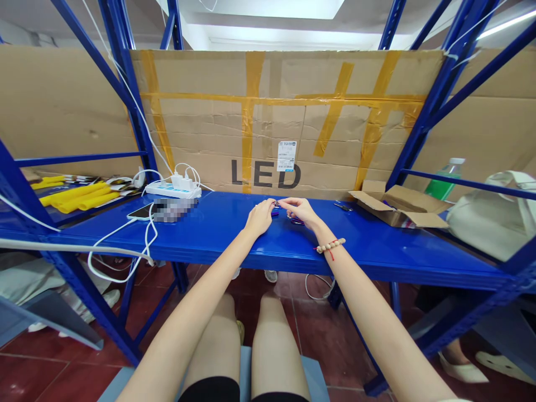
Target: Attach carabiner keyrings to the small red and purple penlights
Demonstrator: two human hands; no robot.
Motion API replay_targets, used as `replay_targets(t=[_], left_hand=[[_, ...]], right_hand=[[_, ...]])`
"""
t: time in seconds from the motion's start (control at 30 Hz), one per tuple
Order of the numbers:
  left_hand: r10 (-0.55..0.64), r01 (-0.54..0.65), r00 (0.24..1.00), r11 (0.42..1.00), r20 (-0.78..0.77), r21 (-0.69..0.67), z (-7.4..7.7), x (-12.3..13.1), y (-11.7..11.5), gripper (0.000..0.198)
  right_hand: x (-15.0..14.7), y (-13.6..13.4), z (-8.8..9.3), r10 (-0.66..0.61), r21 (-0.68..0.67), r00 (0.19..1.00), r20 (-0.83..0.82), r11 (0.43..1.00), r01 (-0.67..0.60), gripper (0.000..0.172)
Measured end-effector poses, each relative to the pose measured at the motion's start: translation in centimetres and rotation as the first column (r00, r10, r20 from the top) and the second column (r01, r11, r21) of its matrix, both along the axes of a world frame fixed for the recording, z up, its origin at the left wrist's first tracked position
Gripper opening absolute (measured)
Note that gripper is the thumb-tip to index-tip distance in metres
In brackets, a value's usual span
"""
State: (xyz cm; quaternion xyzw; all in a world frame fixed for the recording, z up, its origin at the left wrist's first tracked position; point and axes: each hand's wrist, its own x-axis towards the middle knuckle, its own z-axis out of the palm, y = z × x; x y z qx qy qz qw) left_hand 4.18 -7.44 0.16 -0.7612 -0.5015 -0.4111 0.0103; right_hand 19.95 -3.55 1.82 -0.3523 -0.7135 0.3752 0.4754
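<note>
Over the middle of the blue table, my left hand (260,216) and my right hand (300,210) meet at the fingertips. Both are closed in a pinch around a small shiny piece (277,205), too small and too covered by the fingers to name. A small purple-blue item (274,213) shows just beside my left fingers. Under my right palm lies a dark purple item with shiny parts (296,221), partly hidden by the hand. A beaded bracelet (330,245) circles my right wrist.
Small scissors (343,206) and an opened cardboard box (396,205) lie to the right. On the left are a phone (141,212), a power strip (178,188) and white cables. A large cardboard sheet (201,128) walls off the back; blue posts (427,111) frame the table (218,237).
</note>
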Motion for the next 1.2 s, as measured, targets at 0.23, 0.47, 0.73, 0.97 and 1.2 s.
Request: replay_targets(t=[0.23,0.47,0.73,0.97,1.2], left_hand=[[0.064,-0.064,0.998,0.997,0.011,-0.05,0.42,0.12,-0.78,0.027],[0.045,-0.045,0.999,0.995,-0.007,-0.086,0.47,0.13,-0.9,0.026],[0.015,-0.017,1.0,0.992,-0.015,-0.126,0.34,0.06,-0.53,0.026],[-0.027,0.027,1.0,0.985,-0.001,-0.17,0.24,-0.09,-0.88,0.016],[-0.086,0.086,0.996,0.985,0.007,-0.148,0.23,-0.15,-0.92,0.01]], right_hand=[[0.22,0.16,-0.18,0.005,0.058,1.0,-0.03,0.998,-0.003,0.053],[0.1,-0.08,-0.24,0.042,0.091,0.999,-0.015,0.995,-0.04,0.048],[0.05,0.2,-0.37,0.059,0.113,0.998,-0.006,0.992,-0.058,0.045],[0.03,0.47,-0.71,0.002,0.086,0.999,0.034,0.996,-0.005,0.045],[0.21,0.02,-0.56,-0.03,-0.01,0.994,0.108,0.999,0.031,0.046]])
